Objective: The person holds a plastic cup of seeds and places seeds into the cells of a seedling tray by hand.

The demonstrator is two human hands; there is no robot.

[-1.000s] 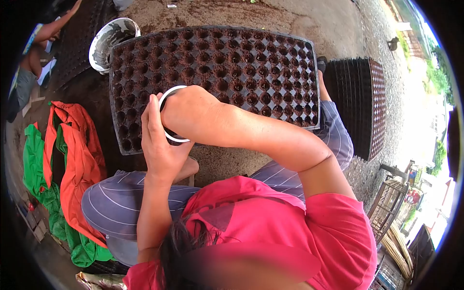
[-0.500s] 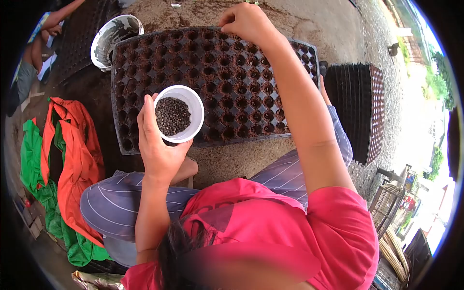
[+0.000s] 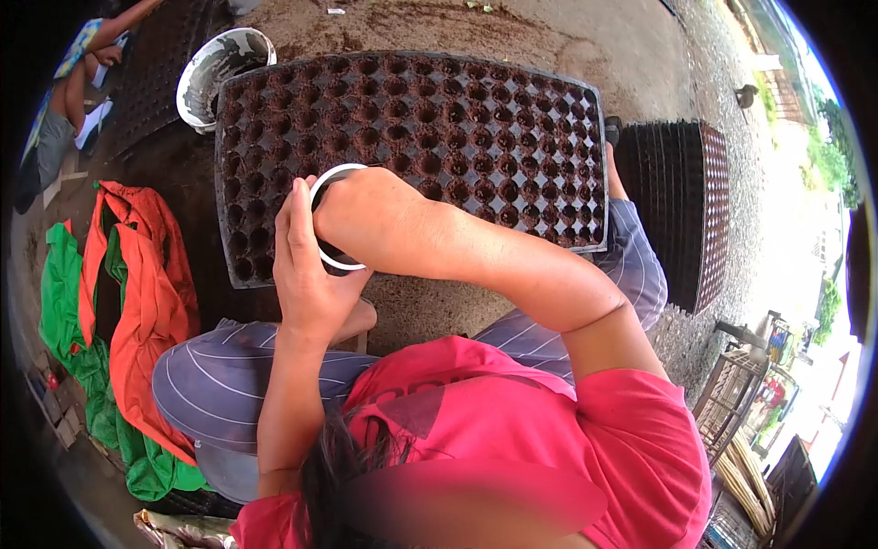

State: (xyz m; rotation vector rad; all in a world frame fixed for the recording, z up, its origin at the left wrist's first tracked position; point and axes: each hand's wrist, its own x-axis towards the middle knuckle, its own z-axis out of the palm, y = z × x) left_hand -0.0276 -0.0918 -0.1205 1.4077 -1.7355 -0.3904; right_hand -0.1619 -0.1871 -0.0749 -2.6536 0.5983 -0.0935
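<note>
A white cup is held upright in my left hand, the fingers wrapped round its left side and the thumb beneath its near side. My right hand dips into the mouth of this cup. Its fingers are out of sight inside, and the back of the hand hides the cup's contents. Both hands are above the front left part of a black seedling tray. Dark brown soil fills the tray's many round cells, each with a hollow in it.
A soil-smeared white bucket stands at the tray's far left corner. Stacked black trays rise on the right. Red-orange cloth and green cloth lie at left. Another person's arm shows at upper left beside more trays.
My right hand has come back from the tray's far edge, down and left into the cup. The small dark round grains seen in the cup earlier are now covered. My left hand has barely moved.
</note>
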